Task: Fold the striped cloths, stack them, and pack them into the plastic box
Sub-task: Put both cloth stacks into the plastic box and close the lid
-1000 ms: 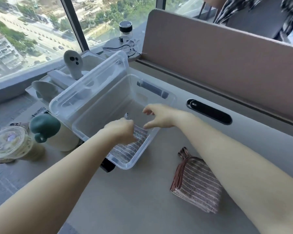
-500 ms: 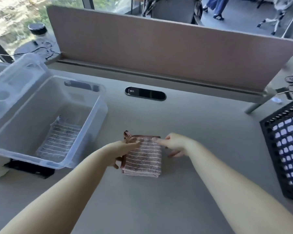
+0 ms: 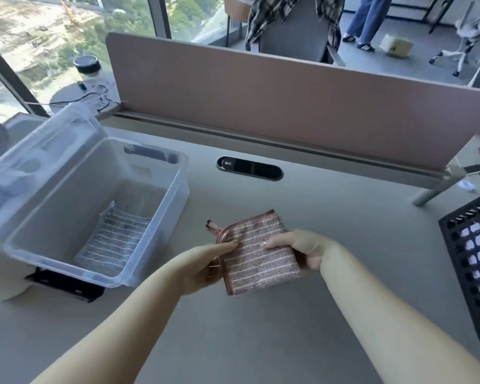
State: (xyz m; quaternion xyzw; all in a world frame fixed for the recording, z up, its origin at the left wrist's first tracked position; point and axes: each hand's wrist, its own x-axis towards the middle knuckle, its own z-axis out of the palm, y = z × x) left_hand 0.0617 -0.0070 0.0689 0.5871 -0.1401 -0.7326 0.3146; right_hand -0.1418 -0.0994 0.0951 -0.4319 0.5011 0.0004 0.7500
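In the head view, the folded pink striped cloth (image 3: 257, 252) sits at frame centre, pinched by the left hand (image 3: 205, 263) and right hand (image 3: 302, 249) at opposite edges, with the plastic box (image 3: 100, 206), already holding one folded cloth (image 3: 114, 242), lying left, nearer the left hand.

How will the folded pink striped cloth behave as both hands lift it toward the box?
The folded pink striped cloth probably stays compact, since both hands pinch opposite edges. It looks soft and layered, so it would likely sag or unfold if held by one corner. Likely light; its loop dangles freely.
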